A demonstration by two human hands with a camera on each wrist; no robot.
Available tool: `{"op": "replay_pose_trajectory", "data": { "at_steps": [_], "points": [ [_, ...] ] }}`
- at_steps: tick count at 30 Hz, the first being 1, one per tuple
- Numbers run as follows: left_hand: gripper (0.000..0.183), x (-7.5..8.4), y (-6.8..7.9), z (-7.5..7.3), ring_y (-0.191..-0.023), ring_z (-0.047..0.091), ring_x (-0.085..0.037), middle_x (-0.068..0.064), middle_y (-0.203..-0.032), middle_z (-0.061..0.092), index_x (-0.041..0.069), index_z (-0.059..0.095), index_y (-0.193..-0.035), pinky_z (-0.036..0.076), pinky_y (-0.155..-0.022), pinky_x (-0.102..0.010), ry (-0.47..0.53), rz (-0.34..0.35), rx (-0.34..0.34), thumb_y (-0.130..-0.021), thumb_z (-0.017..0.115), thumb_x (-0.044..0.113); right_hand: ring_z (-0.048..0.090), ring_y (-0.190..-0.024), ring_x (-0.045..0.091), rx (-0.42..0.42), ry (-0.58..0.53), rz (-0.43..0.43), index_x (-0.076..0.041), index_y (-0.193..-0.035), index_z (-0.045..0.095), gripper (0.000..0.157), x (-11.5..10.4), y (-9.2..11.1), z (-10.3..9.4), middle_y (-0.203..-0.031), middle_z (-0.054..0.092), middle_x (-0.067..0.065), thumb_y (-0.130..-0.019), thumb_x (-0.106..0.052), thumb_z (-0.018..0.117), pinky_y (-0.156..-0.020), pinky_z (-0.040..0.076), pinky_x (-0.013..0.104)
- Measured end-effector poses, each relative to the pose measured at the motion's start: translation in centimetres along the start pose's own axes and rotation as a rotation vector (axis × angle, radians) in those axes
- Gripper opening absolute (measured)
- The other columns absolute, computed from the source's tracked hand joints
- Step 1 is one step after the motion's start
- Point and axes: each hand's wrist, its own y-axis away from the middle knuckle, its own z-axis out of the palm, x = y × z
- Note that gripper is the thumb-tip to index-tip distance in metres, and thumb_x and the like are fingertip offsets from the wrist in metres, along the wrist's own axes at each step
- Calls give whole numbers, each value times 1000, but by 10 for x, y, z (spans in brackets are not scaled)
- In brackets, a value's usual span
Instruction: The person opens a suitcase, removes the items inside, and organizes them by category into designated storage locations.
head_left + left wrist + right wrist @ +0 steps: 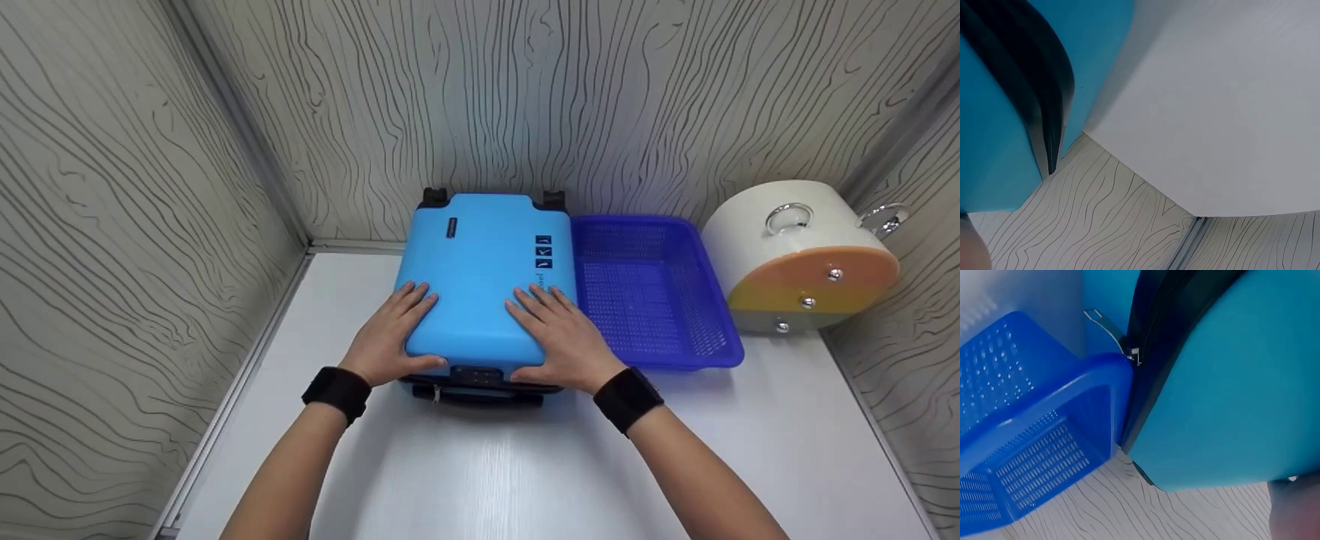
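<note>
A light-blue hard-shell suitcase [480,262] lies flat on the white table, its black wheels [434,197] toward the back wall. My left hand [386,337] rests on the lid's near left corner, fingers extended and thumb along the front edge. On the near right corner lies my right hand [568,339], its fingers spread. Between the thumbs sits a black lock [476,375], above the front handle [480,398]. The left wrist view shows the black seam [1044,95] along the suitcase's side. A metal zipper pull [1104,328] hangs from that seam in the right wrist view.
A blue perforated plastic basket [637,300] stands close against the suitcase's right side. Farther right is a rounded cream box [772,217] with coloured drawer fronts and silver knobs. Wood-grain panels [480,90] enclose the table [480,480] at the back and sides.
</note>
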Motion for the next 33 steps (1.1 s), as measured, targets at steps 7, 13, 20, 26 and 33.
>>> {"op": "replay_pose_trajectory", "data": {
  "at_steps": [7,13,20,26,33],
  "points": [
    [104,6,13,15,-156,10,-20,2,-169,23,20,32,-162,22,-122,-48,73,-57,125,-81,71,73,22,-154,31,75,29,-24,-14,-162,33,106,0,2,9,-166,30,9,-81,-72,71,-125,12,46],
    [93,26,33,45,-155,16,-28,-6,-168,25,15,33,-161,27,-119,-54,143,-158,377,-89,74,57,24,-153,31,120,32,-26,-13,-160,36,103,1,4,12,-165,32,9,-82,-70,72,-124,14,47],
    [63,50,68,80,-144,33,-34,-14,-156,32,6,47,-137,38,-109,-52,331,-372,626,-87,83,21,24,-153,32,120,15,-37,-13,-161,34,102,-1,4,15,-165,31,10,-84,-69,70,-124,13,48],
    [30,58,84,101,-100,51,-21,-1,-108,57,19,66,-95,45,-81,-37,381,-571,428,-88,80,44,25,-152,31,144,22,-34,-13,-160,37,101,1,4,13,-164,33,9,-83,-67,73,-124,12,47],
    [24,63,79,107,-83,57,-13,5,-91,62,19,71,-97,47,-72,-32,502,-634,316,-91,78,41,26,-152,32,151,4,-31,-13,-159,38,100,1,5,13,-164,34,9,-83,-66,74,-124,13,47]
  ]
}}
